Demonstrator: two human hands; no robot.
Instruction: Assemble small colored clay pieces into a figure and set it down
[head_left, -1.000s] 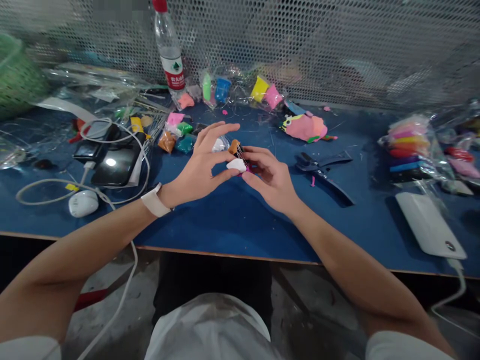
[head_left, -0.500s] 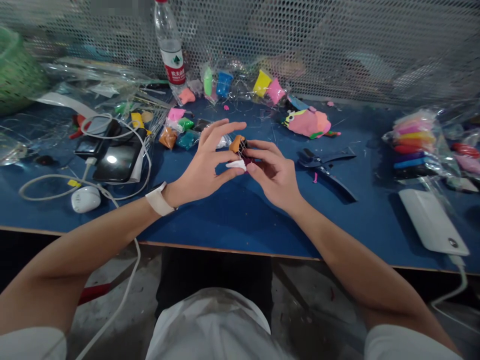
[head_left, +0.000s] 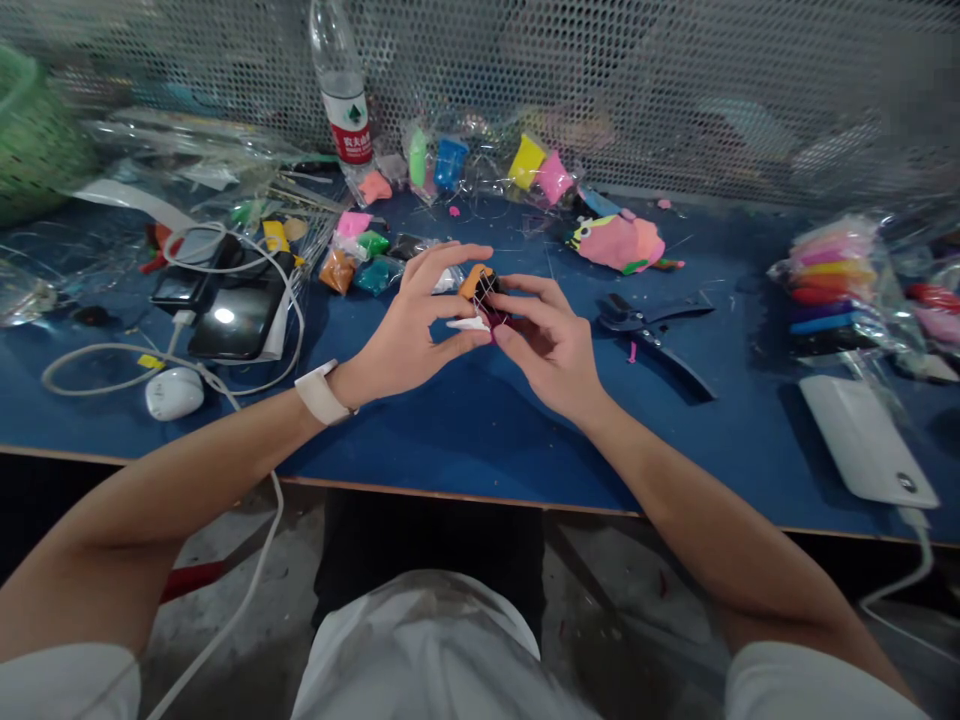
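Two hands meeting just in front of pink clay figure (head_left: pixel 619 243). Your left hand (head_left: pixel 409 335) is pressing white clay piece (head_left: pixel 469 323) thinner than second ago, thumb and forefinger clamped on it, other fingers spread. Your right hand (head_left: pixel 551 345) is gripping small multicoloured clay model (head_left: pixel 484 293), now tilting toward you; shaping looks ongoing.

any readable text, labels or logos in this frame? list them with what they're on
Nothing reads cleanly.
Water bottle: red label with white characters and a small dark emblem above them, too blurred to read.
White power bank: a small round mark near one end, no legible text.
Phone: the screen shows only glare.
Clay packets: no print can be made out.
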